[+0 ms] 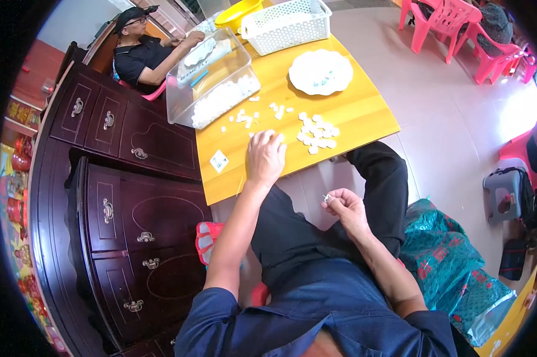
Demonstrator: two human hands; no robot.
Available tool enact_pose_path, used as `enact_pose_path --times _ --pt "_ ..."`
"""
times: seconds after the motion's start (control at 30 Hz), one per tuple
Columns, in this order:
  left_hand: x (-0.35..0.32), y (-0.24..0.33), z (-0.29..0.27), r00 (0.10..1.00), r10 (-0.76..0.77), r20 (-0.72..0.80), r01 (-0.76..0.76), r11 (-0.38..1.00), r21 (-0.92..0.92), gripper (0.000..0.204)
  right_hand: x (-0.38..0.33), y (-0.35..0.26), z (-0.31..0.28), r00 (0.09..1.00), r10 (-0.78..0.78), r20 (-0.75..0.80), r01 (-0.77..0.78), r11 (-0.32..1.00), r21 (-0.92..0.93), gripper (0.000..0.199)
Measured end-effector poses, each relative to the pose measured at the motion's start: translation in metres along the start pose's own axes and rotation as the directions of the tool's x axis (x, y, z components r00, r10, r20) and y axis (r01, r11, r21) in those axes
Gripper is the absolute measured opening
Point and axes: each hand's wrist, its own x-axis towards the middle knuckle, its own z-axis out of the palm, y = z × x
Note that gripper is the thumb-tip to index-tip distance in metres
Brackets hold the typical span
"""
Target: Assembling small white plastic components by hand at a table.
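Note:
My left hand [265, 157] lies palm down at the near edge of the yellow wooden table [363, 116], its fingers stretched toward small loose white pieces [245, 118]. Whether anything lies under its fingertips is hidden. Above my lap, off the table edge, my right hand [347, 208] is closed in a pinch on a small white piece [327, 198]. A cluster of flat white pieces [316, 132], roughly hexagonal, sits on the table right of my left hand. Left of that hand lies a small white square card [219, 161].
A clear plastic bin [182, 98] of white pieces, a white scalloped plate [320, 72], a white basket [286, 31] and a yellow basin [237, 13] stand on the table. Across sits a person [146, 59]. Dark cabinets [143, 202] stand left; a green bag [444, 262] lies right.

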Motion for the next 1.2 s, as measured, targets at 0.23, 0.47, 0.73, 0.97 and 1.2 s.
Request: enact_pose_path --times 0.23,0.47,0.73,0.97,1.2 --pt "-0.002 0.001 0.002 0.994 -0.089 -0.055 0.083 0.990 -0.111 0.020 -0.002 0.002 0.001 1.000 -0.002 0.011 0.002 1.000 -0.010 0.008" --pt "0.011 -0.003 0.008 0.996 -0.083 -0.033 0.078 0.987 -0.139 0.013 0.001 -0.004 0.003 1.000 -0.019 0.003 0.019 1.000 -0.007 0.009" --pt "-0.010 0.015 -0.001 0.985 -0.134 0.106 0.166 0.902 -0.398 0.009 -0.001 0.008 -0.005 0.999 -0.042 0.024 0.042 0.999 0.018 0.009" --pt "-0.040 0.047 -0.019 0.936 -0.148 0.321 0.353 0.447 -0.822 0.012 -0.005 -0.003 0.002 0.999 -0.031 0.022 0.031 0.999 -0.011 0.010" --pt "-0.058 0.059 -0.019 0.916 -0.050 0.399 0.381 0.422 -0.823 0.015 -0.001 -0.003 0.002 0.999 -0.010 0.033 0.010 1.000 0.002 0.009"
